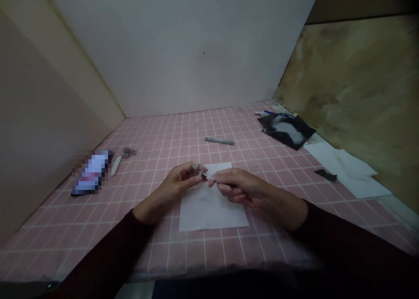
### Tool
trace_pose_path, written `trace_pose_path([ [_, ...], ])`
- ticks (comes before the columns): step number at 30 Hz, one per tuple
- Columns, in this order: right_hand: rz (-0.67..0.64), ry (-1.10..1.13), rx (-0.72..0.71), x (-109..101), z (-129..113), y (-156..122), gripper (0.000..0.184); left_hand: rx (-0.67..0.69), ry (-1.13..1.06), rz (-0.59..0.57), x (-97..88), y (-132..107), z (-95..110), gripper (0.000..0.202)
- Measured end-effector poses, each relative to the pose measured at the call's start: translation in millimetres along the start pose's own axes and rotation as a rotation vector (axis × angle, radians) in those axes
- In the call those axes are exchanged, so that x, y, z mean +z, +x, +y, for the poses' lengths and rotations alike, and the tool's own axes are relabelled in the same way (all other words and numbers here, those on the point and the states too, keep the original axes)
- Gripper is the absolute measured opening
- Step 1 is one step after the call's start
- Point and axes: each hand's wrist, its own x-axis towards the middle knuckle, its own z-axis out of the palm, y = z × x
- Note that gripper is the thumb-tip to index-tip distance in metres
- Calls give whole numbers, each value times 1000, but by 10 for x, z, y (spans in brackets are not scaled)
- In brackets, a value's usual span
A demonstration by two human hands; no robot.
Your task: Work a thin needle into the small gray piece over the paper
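Note:
My left hand (178, 185) and my right hand (238, 186) meet above a white paper sheet (209, 207) on a pink grid cutting mat (196, 246). Between the fingertips of my left hand is a small beige piece (199, 173). My right fingers pinch a thin pale item (211, 178) whose tip lies against that piece. The exact kind of both items is hidden by my fingers and too small to tell.
A grey marker (219, 141) lies beyond the paper. Small scissors (129, 152) and a pixelated flat device (91, 172) lie left, by a wall. Right are a black pouch (288, 131), pens (273, 114), and white sheets (347, 170).

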Motion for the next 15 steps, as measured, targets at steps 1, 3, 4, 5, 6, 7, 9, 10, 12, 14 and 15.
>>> trace_pose_path([
  [1,-42,123,61,-18,-17,0,22,16,25,-3,0,-4,4,22],
  [3,-79,217,110,-32,-21,5,20,52,66,-3,2,-12,13,22],
  [4,-81,192,105,-25,-8,10,20,68,83,0,2,-13,18,22],
  [5,-68,121,75,-10,13,16,22,81,93,2,0,-13,21,21],
  [6,-41,-3,16,11,41,20,23,88,97,4,-3,-10,23,21],
  [7,11,-173,-74,35,73,23,23,90,97,9,-10,-4,23,21],
  [9,146,-599,-280,84,142,24,20,67,102,16,-28,13,14,20],
  [10,217,-796,-362,105,173,23,19,50,112,19,-40,23,6,20],
  [12,282,-1052,-437,128,213,23,19,19,151,19,-62,37,-13,20],
  [14,276,-1056,-425,123,211,28,18,6,185,4,-77,41,-31,21],
  [15,250,-961,-390,111,194,31,18,7,187,-12,-79,38,-36,21],
])
